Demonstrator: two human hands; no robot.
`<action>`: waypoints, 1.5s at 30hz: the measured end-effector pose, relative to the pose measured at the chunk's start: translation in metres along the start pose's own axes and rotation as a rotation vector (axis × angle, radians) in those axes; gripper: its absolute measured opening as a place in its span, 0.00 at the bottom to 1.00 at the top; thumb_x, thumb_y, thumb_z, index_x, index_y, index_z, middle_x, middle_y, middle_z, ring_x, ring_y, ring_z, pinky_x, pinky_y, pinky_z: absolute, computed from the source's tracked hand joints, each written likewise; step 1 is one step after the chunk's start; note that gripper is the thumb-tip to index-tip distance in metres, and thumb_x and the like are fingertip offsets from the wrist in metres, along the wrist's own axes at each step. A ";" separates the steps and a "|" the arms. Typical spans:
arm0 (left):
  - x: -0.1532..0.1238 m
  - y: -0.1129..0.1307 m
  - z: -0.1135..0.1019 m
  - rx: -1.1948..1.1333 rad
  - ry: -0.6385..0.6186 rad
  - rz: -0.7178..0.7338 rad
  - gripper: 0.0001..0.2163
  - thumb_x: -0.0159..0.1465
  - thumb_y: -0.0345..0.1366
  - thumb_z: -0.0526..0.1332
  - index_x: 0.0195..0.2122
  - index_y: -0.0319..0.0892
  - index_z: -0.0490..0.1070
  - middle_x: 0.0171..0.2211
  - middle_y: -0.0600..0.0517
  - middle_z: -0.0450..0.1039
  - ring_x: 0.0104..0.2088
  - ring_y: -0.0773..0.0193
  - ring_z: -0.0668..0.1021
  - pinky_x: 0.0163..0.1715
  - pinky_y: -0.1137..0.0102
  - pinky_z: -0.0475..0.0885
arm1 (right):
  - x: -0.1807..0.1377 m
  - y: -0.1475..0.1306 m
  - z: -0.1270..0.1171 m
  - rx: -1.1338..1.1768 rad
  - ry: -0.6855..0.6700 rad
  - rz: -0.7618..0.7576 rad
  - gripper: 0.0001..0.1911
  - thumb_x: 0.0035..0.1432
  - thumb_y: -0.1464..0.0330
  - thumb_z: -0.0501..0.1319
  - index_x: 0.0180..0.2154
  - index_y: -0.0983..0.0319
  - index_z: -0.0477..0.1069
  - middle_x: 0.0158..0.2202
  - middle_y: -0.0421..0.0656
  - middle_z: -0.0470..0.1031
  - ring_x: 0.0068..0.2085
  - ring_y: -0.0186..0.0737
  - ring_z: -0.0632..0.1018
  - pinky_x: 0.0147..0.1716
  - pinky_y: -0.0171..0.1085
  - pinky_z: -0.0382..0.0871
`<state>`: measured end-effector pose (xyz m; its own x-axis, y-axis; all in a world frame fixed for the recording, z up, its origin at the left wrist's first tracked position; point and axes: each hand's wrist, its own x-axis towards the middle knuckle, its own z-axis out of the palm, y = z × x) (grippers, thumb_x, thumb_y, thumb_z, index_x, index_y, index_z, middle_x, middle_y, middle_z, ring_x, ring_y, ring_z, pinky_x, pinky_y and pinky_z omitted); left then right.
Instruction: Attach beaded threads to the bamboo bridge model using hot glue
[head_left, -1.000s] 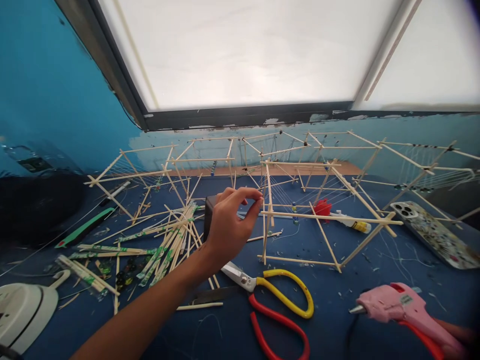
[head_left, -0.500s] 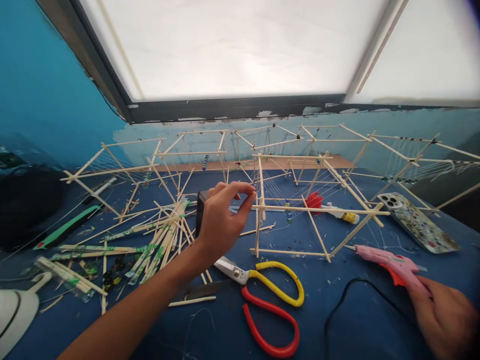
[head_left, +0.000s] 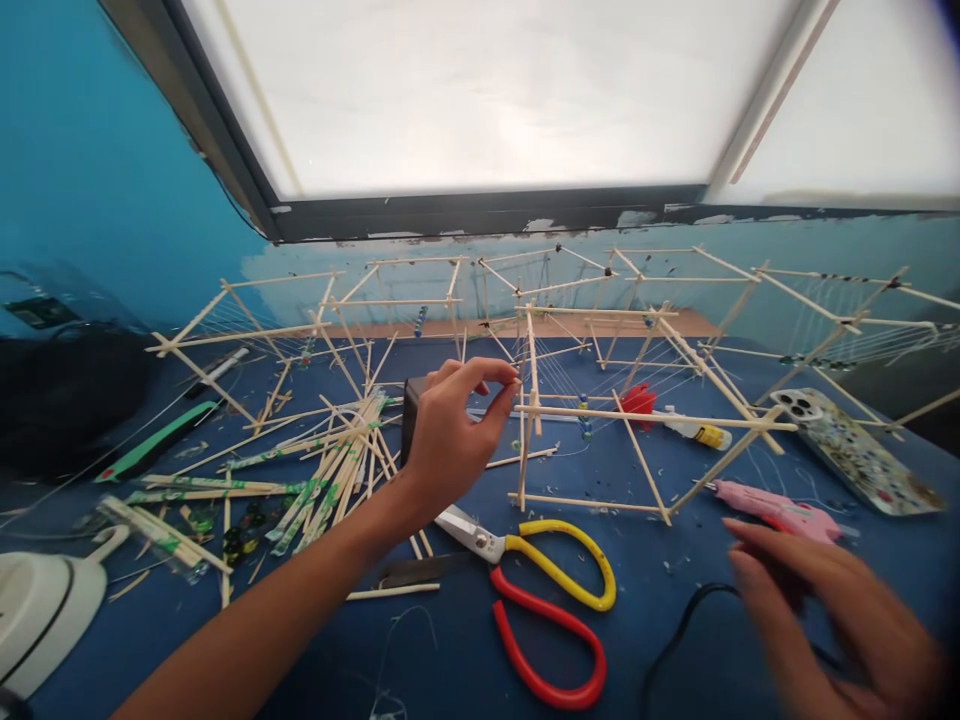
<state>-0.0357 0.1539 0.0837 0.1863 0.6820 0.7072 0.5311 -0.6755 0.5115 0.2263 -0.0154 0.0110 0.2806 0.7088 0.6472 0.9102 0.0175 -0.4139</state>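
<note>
My left hand (head_left: 461,430) is pinched, thumb to forefinger, at the near left corner of a wooden-stick frame (head_left: 585,411) strung with fine threads and blue beads. What lies between those fingertips is too small to make out. My right hand (head_left: 832,615), slightly blurred, hovers over the table at the lower right with thumb and fingers apart and nothing in it. Just beyond it lies a pink glue gun (head_left: 776,508), its handle partly hidden by the hand. Scissors (head_left: 551,690) with one yellow and one red handle lie in front of the frame.
More stick frames (head_left: 240,341) stand along the wall. Loose chopsticks (head_left: 345,460), some in green-printed wrappers, pile up at left near a green cutter (head_left: 154,445). A phone (head_left: 862,450) lies at right, a glue bottle (head_left: 697,430) behind the frame. A black cord (head_left: 667,650) curves in front.
My right hand has let go of the glue gun and moved left, its fingers now apart. The glue gun rests on the table. My left hand keeps its pinch at the frame corner.
</note>
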 end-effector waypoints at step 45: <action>-0.014 -0.037 0.027 -0.391 -0.596 -0.370 0.06 0.64 0.34 0.63 0.41 0.43 0.70 0.37 0.50 0.79 0.38 0.59 0.80 0.37 0.67 0.71 | 0.094 -0.107 0.091 0.024 -0.700 0.020 0.15 0.69 0.64 0.54 0.50 0.55 0.77 0.39 0.45 0.83 0.41 0.50 0.81 0.31 0.39 0.58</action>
<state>-0.0357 0.1769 0.0410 0.5237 0.8411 0.1354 0.3371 -0.3505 0.8738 0.1277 0.1130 0.0577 0.0275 0.9965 0.0784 0.8977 0.0099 -0.4405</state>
